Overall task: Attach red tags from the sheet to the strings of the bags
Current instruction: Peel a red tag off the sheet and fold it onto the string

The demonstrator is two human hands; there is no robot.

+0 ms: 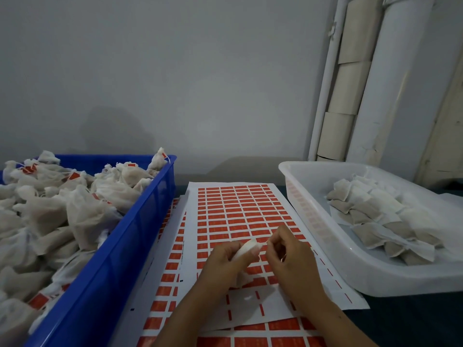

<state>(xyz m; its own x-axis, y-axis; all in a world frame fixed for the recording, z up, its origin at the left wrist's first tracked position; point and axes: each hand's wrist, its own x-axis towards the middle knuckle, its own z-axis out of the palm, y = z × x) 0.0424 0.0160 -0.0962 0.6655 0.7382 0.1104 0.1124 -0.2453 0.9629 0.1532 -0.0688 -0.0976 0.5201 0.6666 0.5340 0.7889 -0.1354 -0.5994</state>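
Left hand holds one white bag over the middle of the top sheet, fingers curled round it. Right hand, just beside, has fingertips pinched together at the bag's right end, probably on the string or a tag; too small and blurred to tell which.

Progress, as a judgement: well underway, not finished. The blue bin on the left is heaped with bags, several showing red tags, so it reads as the finished pile. The clear tray on the right holds a smaller batch of bags with no tags visible, likely still to do. Near end of the top sheet is stripped to thin red slivers; far rows are still full. More sheets lie underneath on the desk.

Writing: faint pale print on the tags, unreadable. No brand seen.
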